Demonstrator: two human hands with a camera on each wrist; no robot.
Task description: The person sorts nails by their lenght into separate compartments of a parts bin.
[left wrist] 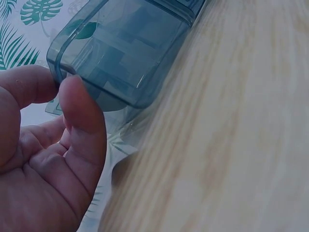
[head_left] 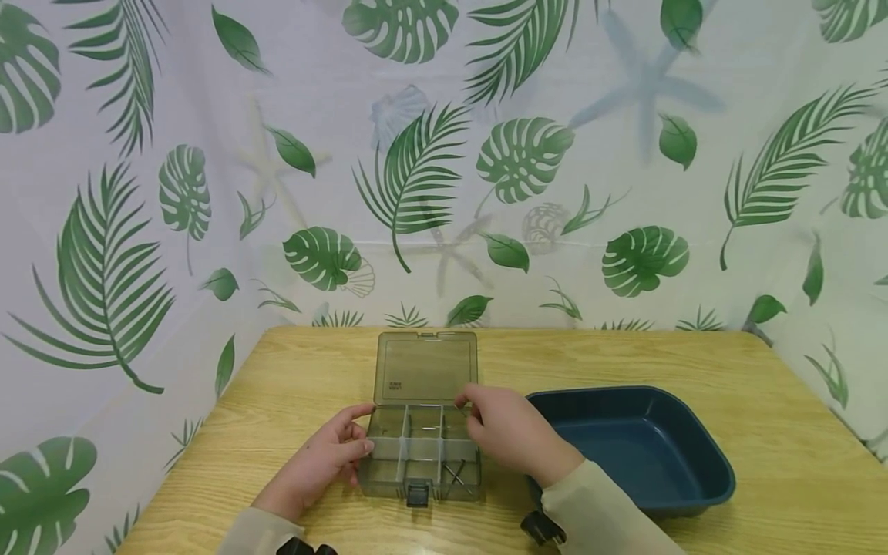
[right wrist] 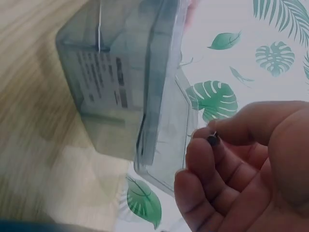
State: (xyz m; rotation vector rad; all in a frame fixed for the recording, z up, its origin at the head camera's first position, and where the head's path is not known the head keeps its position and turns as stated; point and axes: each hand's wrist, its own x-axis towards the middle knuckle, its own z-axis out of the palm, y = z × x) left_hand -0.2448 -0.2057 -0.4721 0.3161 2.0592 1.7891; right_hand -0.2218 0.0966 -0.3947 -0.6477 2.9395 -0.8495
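My left hand (head_left: 326, 459) is pinching the left side of the plastic box (head_left: 381, 487), probably to stop it sliding. My right hand (head_left: 509, 428) is hovering by the box's back-right corner, gripping a small dark piece (right wrist: 213, 139) between thumb and fingers, likely because it is too slim for a fuller grasp. The lid (head_left: 426, 368) is leaning back, exposing 6 compartments. The box is looking smoky and see-through, with paler dividers (head_left: 422, 449); thin, shiny nails (head_left: 455, 474) are crossing in its front-right compartment. A smooth, round-cornered blue tray (head_left: 718, 478) is sitting to the right on the wood-grained table (head_left: 777, 393).
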